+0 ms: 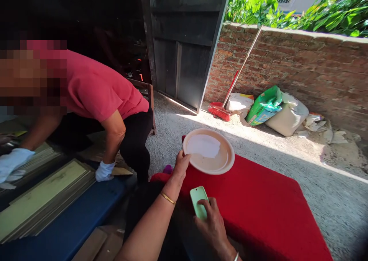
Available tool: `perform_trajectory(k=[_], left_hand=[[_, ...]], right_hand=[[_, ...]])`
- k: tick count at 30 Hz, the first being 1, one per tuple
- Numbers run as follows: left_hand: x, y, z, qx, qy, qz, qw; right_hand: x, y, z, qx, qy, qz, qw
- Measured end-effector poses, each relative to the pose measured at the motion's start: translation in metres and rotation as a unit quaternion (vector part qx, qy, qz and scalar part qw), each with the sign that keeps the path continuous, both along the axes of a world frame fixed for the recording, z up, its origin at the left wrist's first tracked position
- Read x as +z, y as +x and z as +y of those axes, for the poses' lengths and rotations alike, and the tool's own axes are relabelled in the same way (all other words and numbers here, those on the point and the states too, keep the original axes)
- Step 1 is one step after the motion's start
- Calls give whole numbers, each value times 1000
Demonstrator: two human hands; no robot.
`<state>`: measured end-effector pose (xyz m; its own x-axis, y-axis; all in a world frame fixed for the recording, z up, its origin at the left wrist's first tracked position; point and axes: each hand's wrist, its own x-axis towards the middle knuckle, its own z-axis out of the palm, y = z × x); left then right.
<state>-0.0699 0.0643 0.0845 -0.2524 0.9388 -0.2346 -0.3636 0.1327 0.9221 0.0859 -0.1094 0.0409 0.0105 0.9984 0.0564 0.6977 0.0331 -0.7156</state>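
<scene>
My left hand [181, 165] grips the near-left rim of a pale pink plastic basin [188, 159], its fingers partly hidden. Shallow water with a bright reflection seems to lie in the basin, which rests on the far end of a red cloth-covered surface [264, 196]. In my right hand [212, 220] is a light green, rounded, phone-shaped piece [198, 194] with a small dark hole near its top. The thumb and fingers close around its lower part. This hand is just in front of the red surface's left edge, below the basin.
On the left, a person in a red shirt [94, 84] and white gloves bends over stacks of flat strips [48, 199] on a blue surface [86, 215]. A dark metal door [184, 54], a red broom [220, 111] and sacks [284, 113] stand by a brick wall [310, 69].
</scene>
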Motion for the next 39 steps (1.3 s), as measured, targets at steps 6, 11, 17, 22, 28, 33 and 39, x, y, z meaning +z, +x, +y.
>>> perform_trajectory(k=[6,11,17,22,28,33,39], left_hand=[[14,-5,-13,-27,-20,-27,999],[18,-2,-11,-28,-32,-55,998],[20,0,-12,-17,-36,-50,998],[18,-1,-14,-27,-34,-47,998],[16,-1,-10,-25,-34,-59,997],[16,0,-11,-16,-33,-51,998],[16,-1,-12,-8,-42,-47,998]], right_hand=[[10,63,-9,-76,21,3,997],[-2,122,10,-256,-9,-72,964],[2,11,19,-26,8,-40,999],[9,28,14,19,3,12,1000],[18,117,50,-242,-39,-82,966],[18,32,36,-65,-24,-60,996],[28,49,-23,18,-37,21,999]])
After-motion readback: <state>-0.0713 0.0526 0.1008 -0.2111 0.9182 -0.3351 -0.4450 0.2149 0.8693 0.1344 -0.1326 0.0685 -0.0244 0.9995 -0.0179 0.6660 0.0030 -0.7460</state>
